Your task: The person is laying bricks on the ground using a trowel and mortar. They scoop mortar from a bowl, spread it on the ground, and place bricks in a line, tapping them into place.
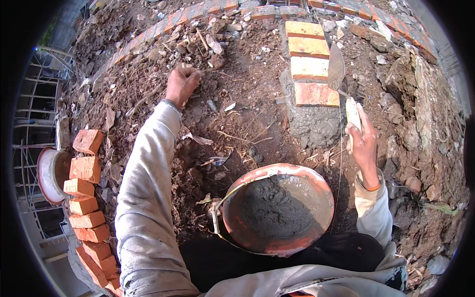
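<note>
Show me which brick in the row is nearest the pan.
The near-end brick, closest to the pan; it looks redder than the other three bricks, which lie farther off.

Gripping a trowel (pixel 336 68) by its pale handle in the right hand (pixel 363 143), aiming it up alongside a row of four bricks (pixel 309 67) sitting on grey mortar (pixel 312 126). Curling the left hand (pixel 183 85) in over the rubbly dirt (pixel 227 96), tough to tell if around anything. Got a round pan (pixel 297 169) of wet mix (pixel 269 205) right by the lap too, plus loose orange bricks (pixel 85 169) lined up off left, near a pale basin (pixel 45 173).
</note>
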The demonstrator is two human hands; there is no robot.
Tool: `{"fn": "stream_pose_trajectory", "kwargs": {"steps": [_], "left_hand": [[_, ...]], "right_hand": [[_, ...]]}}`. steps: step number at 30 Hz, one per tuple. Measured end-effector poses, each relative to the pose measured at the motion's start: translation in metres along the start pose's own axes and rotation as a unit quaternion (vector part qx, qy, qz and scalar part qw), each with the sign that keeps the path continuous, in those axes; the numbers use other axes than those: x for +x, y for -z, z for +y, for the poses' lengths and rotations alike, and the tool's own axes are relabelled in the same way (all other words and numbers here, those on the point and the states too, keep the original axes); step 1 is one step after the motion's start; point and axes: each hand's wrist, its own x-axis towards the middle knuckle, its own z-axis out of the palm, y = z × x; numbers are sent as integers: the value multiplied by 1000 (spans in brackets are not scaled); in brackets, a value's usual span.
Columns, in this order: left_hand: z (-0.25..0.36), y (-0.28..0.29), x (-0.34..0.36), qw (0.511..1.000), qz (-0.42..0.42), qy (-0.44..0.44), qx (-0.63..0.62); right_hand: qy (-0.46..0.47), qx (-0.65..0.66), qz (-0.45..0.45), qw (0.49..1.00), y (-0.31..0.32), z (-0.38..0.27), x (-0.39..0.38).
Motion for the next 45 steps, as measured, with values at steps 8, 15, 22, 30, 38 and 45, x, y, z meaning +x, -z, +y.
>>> {"fn": "stream_pose_trajectory", "kwargs": {"steps": [8,15,22,30,38,45], "left_hand": [[97,-253,51,969,-160,8,-188],[129,-268,52,986,-129,5,-106],[129,-269,46,978,-148,16,-148],[138,-258,34,945,-189,29,-267],[112,-84,-6,969,-181,-168,23],[3,241,-63,838,71,60,537]], "right_hand": [[41,-79,16,996,-25,16,27],[46,9,38,998,-22,27,45],[-18,-58,1,998,-18,28,49],[-6,19,35,999,-21,23,48],[-28,218,-102,970,-5,15,-17],[-9,146,-118,982,3,7,-28]]}}
